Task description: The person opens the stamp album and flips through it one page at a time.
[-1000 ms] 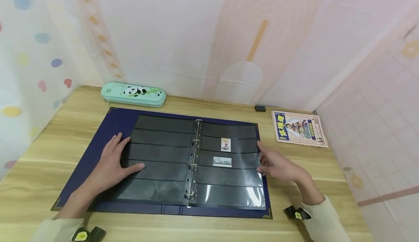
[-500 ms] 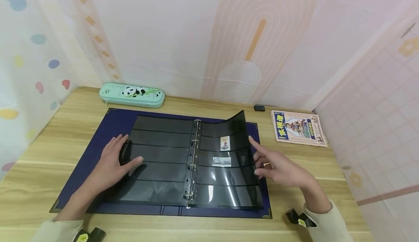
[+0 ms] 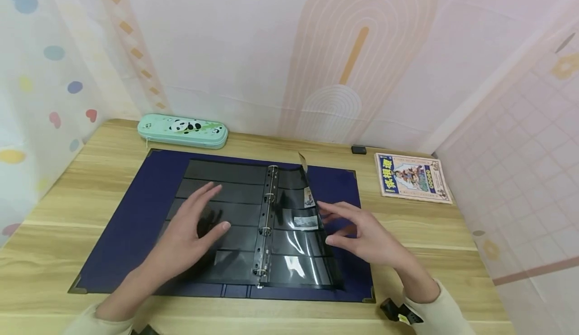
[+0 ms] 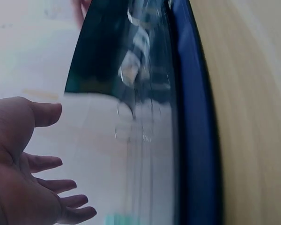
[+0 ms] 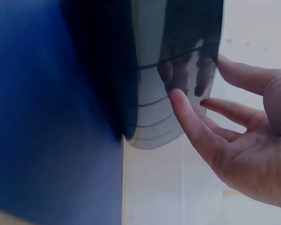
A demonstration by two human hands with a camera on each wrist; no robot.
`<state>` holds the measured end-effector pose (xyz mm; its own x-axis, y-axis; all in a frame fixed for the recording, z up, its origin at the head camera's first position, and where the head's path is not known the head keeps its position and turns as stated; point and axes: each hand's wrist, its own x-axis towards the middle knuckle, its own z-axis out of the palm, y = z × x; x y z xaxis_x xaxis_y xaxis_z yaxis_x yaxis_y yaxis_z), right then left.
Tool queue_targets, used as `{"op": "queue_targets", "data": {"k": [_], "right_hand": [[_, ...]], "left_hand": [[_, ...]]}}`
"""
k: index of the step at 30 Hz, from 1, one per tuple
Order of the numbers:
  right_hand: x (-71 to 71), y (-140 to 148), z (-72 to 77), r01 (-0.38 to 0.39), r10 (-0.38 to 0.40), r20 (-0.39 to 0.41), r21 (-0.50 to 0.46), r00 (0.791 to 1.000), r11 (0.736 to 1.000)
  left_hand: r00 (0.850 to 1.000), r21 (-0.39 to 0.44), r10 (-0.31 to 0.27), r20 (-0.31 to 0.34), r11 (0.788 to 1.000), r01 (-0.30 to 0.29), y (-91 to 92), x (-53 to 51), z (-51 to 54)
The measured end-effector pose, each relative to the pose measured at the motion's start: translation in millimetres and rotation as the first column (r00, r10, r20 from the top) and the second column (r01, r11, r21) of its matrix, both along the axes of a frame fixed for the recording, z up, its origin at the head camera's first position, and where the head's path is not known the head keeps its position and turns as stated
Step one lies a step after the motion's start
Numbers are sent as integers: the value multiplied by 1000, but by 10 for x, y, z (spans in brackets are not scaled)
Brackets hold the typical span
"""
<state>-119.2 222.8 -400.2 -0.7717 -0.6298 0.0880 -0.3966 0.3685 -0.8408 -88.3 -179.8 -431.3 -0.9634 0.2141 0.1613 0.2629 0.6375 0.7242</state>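
Observation:
A blue ring binder (image 3: 334,184) lies open with black pocket pages. Its right-hand page (image 3: 294,244) stands lifted and curls leftward, with a small upright stamp (image 3: 309,197) and a grey stamp (image 3: 306,223) in its pockets. At that page's free edge is my right hand (image 3: 364,232). In the right wrist view, a finger of it touches the page's underside and the thumb is at the edge. Over the left-hand page (image 3: 226,171) hovers my left hand (image 3: 185,234), fingers spread and holding nothing. Metal rings (image 3: 269,199) run down the middle.
Behind the binder lies a mint pencil case (image 3: 183,131) with a panda print. A small black block (image 3: 359,150) and a stack of booklets (image 3: 412,177) lie at the back right. Patterned cloth (image 3: 253,63) hangs behind the wooden table (image 3: 434,224).
The right-hand page has risen from flat and bent to the left, my right hand moving left along with it. My left hand has left the left page's outer edge and moved rightward.

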Motion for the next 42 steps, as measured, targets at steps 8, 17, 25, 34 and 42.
{"op": "queue_targets", "data": {"k": [8, 17, 25, 34, 42], "right_hand": [[64, -193, -33, -78, 88, 91, -109, 992, 991], [94, -348, -157, -189, 225, 126, -250, 966, 950], [126, -466, -185, -196, 242, 141, -280, 960, 940], [111, -405, -182, -231, 272, 91, -315, 958, 921], [71, -194, -249, -148, 168, 39, -307, 985, 940]], "left_hand": [[984, 266, -170, 62, 953, 148, 370, 102, 94], [911, 521, -293, 290, 847, 106, 715, 66, 149], [931, 492, -173, 322, 870, -8, 801, 28, 10], [967, 456, -110, 229, 890, -7, 714, 107, 88], [975, 486, -79, 209, 874, -34, 500, 75, 109]]}}
